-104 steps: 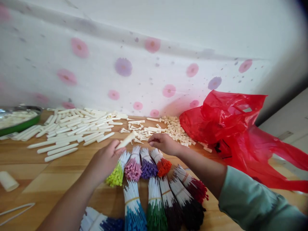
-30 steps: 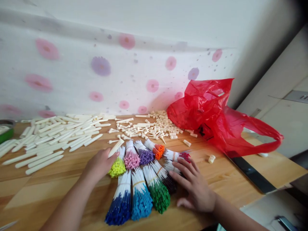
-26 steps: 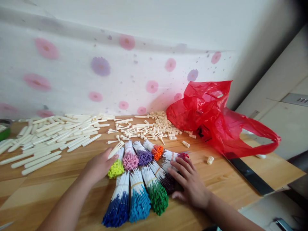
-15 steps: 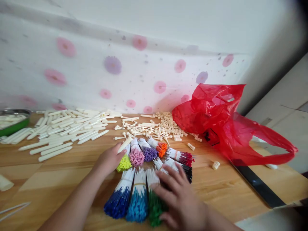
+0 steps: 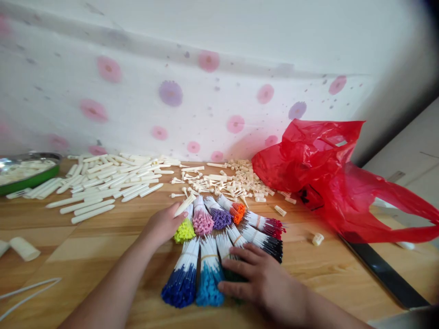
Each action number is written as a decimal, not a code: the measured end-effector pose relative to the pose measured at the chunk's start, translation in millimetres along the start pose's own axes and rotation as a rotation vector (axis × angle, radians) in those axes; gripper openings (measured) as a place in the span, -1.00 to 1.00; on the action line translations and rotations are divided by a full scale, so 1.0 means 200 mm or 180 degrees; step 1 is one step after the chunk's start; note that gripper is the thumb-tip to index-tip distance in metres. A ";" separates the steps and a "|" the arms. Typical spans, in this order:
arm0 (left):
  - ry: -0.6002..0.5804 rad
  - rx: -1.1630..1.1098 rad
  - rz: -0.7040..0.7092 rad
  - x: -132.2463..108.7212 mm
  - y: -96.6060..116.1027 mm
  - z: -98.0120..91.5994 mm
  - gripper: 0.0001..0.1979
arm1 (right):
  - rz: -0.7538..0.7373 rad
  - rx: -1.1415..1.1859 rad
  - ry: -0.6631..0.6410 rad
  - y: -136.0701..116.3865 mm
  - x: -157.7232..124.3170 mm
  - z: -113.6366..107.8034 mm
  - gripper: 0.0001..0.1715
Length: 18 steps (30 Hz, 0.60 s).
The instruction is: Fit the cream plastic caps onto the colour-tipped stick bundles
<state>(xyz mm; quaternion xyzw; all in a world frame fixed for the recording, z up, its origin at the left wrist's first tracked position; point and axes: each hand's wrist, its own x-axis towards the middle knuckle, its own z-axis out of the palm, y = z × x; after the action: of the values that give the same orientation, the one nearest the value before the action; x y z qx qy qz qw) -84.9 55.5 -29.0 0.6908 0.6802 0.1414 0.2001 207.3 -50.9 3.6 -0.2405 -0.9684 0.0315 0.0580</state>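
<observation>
My left hand [image 5: 165,224] is closed around a cream-white tapered plastic tube [image 5: 185,205], its upper part sticking out past the fingers. Beside that hand lies a yellow-ended bundle of thin white sticks [image 5: 185,230]. My right hand [image 5: 259,276] spreads its fingers over a green-ended bundle, most of which it hides. Pink [image 5: 202,219], purple [image 5: 219,214], orange [image 5: 234,208], red [image 5: 267,223] and black-ended [image 5: 265,240] bundles fan out beyond. Dark blue [image 5: 181,278] and light blue [image 5: 209,278] ones lie nearer me, left of the right hand. Bands hold several bundles.
Many white tubes [image 5: 116,176] lie heaped at the back left, near a green-rimmed bowl [image 5: 30,176]. Small cream pieces [image 5: 236,178] are scattered at the back middle. A red plastic bag [image 5: 318,169] and a long black flat object [image 5: 384,269] occupy the right.
My right hand has settled lower and flatter over the green-ended bundle, covering more of it. The left hand still holds the tube. The whole view has shifted slightly.
</observation>
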 end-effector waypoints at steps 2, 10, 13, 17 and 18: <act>-0.0008 0.0003 0.0004 0.00 0.00 0.00 -0.56 | 0.0206 0.0243 -0.0002 0.02 -0.03 -0.04 -0.58; 0.0154 -0.0040 -0.0036 0.00 0.02 0.02 -0.59 | 0.0159 -0.0217 0.0819 -0.24 0.24 0.17 -0.26; 0.0243 -0.0046 -0.0090 0.01 0.02 0.03 -0.61 | 0.0126 -0.0472 0.0977 -0.28 0.34 0.28 -0.46; 0.0384 -0.0046 -0.0174 0.02 0.01 0.04 -0.65 | -0.0138 -0.0429 0.1003 -0.20 0.31 0.28 -0.76; 0.0413 -0.0057 -0.0188 0.03 0.01 0.04 -0.65 | -0.0235 -0.0408 0.0956 -0.17 0.28 0.27 -0.77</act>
<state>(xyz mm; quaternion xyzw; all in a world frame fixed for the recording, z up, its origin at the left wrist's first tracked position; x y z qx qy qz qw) -78.8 59.9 -35.4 0.6580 0.7106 0.1860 0.1659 135.2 -55.8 -41.8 -0.2099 -0.9571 -0.0687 0.1878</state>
